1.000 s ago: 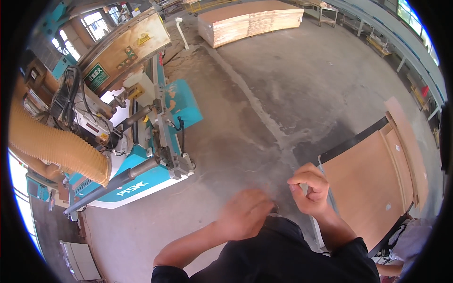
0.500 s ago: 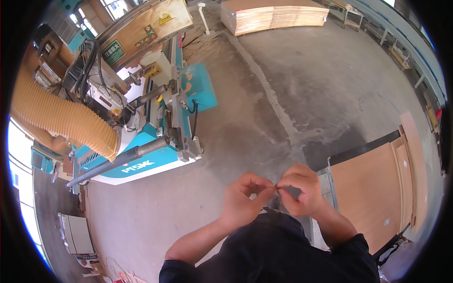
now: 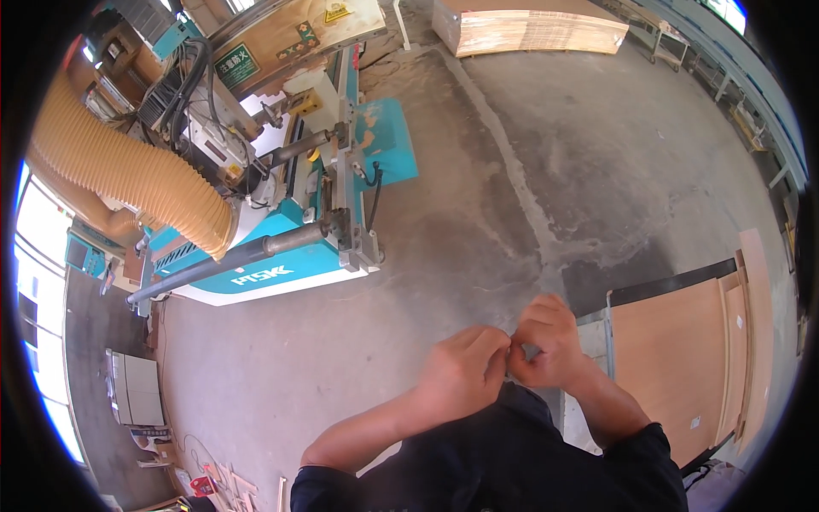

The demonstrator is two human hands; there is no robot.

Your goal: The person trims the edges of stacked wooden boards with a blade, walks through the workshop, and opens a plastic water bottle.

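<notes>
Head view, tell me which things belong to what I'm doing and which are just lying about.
In the work:
left hand, pinched
right hand, pinched close beside it; anything held is too small to tell

Just around:
teal-and-white machine
tan hose
board stack
brown panels

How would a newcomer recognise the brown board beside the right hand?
From the large teal and white machine at left, cross the grey floor, past the right hand. There lies the broad brown wooden board. A black strip lines its far edge; it is broader than the tan wooden strips on its right.
</notes>
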